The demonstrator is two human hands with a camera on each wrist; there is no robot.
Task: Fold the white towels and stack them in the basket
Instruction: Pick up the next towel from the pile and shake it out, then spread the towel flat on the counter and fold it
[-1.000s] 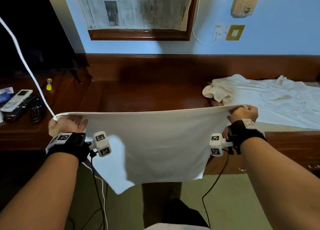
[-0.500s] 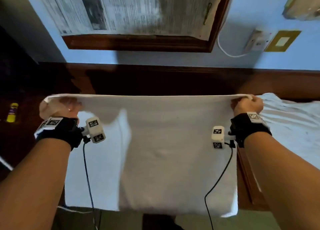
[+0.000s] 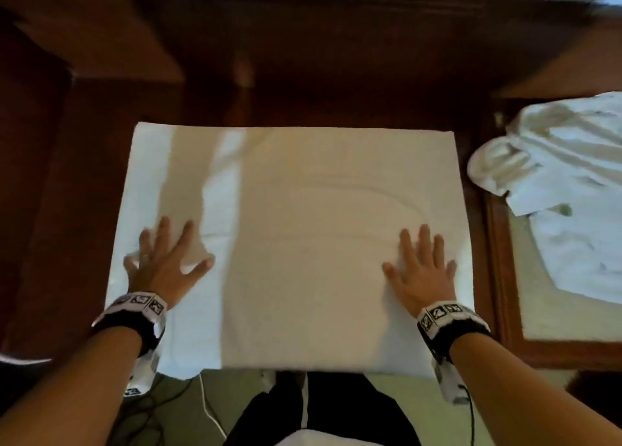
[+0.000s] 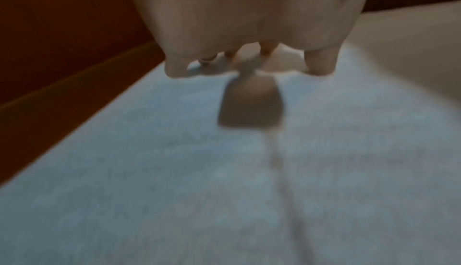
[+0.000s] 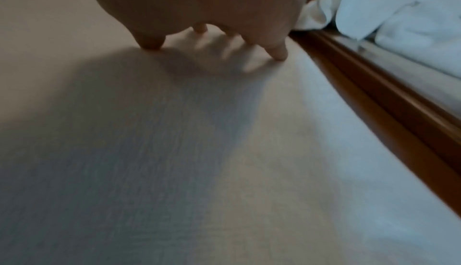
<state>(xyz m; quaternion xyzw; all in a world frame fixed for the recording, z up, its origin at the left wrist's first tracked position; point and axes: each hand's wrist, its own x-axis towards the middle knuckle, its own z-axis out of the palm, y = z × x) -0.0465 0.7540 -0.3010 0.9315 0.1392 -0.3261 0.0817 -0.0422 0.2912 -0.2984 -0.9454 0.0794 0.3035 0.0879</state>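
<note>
On the brown desk (image 3: 319,85) in the middle of the frame lies the white towel (image 3: 303,230), flat. Left hand (image 3: 165,264) and right hand (image 3: 420,270) press it, fingers spread, holding nothing. More towels (image 3: 555,183) sit at right.

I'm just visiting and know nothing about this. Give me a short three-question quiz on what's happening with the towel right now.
1. True or false: the left hand and the right hand both lie flat, fingers spread, on the white towel.
2. Multiple choice: the spread towel lies on A) the floor, B) the dark wooden desk, C) a basket.
3. Fill in: the crumpled white cloth sits to the person's ______.

Key:
1. True.
2. B. Its near edge hangs over the desk's front.
3. Right. It lies apart from the spread towel.
</note>
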